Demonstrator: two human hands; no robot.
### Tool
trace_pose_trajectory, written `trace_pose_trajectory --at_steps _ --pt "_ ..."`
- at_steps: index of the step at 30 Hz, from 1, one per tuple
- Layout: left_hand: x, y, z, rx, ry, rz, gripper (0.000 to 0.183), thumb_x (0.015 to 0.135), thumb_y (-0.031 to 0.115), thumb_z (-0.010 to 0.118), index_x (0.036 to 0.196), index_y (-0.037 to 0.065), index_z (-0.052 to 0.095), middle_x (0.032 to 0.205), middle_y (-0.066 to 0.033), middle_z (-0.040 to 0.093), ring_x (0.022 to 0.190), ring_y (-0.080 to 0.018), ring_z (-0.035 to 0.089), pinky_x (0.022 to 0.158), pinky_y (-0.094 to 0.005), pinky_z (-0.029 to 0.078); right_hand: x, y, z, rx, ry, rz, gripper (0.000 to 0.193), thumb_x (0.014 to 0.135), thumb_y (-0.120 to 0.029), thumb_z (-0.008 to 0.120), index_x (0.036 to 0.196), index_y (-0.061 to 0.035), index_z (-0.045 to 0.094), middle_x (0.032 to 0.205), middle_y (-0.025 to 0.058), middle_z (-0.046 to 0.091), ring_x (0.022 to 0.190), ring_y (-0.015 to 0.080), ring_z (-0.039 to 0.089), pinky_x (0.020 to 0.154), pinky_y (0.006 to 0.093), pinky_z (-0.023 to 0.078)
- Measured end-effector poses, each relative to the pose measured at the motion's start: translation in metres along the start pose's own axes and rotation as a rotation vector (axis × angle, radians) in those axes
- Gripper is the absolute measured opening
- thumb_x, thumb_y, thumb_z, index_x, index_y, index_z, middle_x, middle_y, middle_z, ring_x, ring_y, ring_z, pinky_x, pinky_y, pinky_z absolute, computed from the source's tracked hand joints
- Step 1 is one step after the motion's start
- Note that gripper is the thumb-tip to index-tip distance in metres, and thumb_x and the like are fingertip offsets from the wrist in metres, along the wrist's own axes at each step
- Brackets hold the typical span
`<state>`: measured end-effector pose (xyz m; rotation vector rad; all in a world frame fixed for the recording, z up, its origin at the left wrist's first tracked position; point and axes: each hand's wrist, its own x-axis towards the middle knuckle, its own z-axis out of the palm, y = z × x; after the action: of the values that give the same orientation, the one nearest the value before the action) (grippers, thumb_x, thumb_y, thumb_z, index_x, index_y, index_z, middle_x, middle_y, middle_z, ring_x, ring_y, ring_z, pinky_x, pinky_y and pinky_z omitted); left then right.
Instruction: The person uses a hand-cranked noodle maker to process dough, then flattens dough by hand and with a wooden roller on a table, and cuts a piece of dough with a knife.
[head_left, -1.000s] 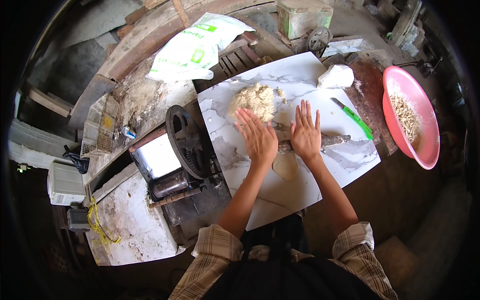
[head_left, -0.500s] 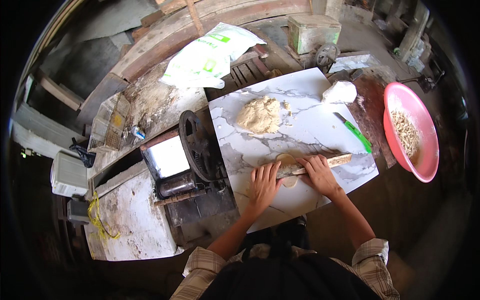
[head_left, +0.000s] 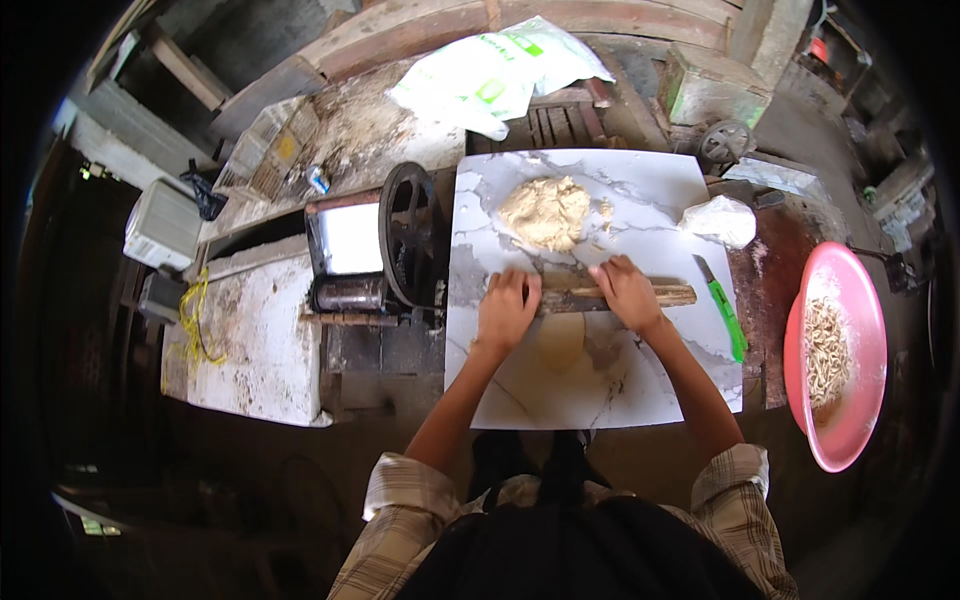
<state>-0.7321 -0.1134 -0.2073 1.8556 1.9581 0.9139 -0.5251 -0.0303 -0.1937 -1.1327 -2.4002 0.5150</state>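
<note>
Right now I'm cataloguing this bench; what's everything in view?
board: 1, white, centre
dough lump: 1, cream, on board
flat dough: 1, pale, near stick
stick: 1, brown, on board
knife: 1, green, board's right
bundle: 1, white, board's corner
basin: 1, pink, right
strips: many, pale, in basin
sack: 1, white, beyond board
machine: 1, dark, left
basket: 1, pale, top left
box: 1, greenish, top right
cord: 1 tangle, yellow, left
sleeves: 2, beige, bottom
left hand: 1, bare, by stick
right hand: 1, bare, on stick
</note>
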Motion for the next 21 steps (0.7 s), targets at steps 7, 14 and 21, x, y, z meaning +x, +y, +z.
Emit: trace_pose_trajectory --at_steps 7,14,21 --pt "0.043 0.011 0.030 0.340 0.407 -0.327 0.046 0.091 0.029 0.047 0.120 -0.006 0.047 0.127 -0.0221 0.048 0.129 -0.0375 0.034 0.105 -0.0581 0.022 0.017 -0.015 0.017 -0.258 0.031 0.049 0.023 0.090 -0.025 0.051 0.095 -0.0044 0.060 0.104 0.0091 0.056 0.108 0.0265 0.049 0.094 0.0462 0.036" --pt "-0.011 0.025 0.040 0.473 0.232 -0.212 0.066 0.091 0.027 0.043 0.137 -0.017 0.022 0.145 -0.0271 0.029 0.141 -0.0359 0.014 0.110 -0.0599 0.004 -0.032 -0.013 0.016 -0.415 0.061 -0.199 0.051 0.093 -0.027 0.045 0.136 -0.0013 0.041 0.148 0.0110 0.032 0.140 0.0232 0.023 0.113 0.0487 0.015" --pt "0.024 0.017 0.026 0.446 0.273 -0.169 0.066 0.093 0.028 0.041 0.138 -0.016 0.020 0.145 -0.0272 0.029 0.141 -0.0356 0.013 0.110 -0.0598 0.003 0.007 -0.019 0.017 -0.517 0.175 -0.122 0.055 0.094 -0.031 0.043 0.139 -0.0012 0.035 0.150 0.0105 0.027 0.142 0.0206 0.018 0.113 0.0496 0.014"
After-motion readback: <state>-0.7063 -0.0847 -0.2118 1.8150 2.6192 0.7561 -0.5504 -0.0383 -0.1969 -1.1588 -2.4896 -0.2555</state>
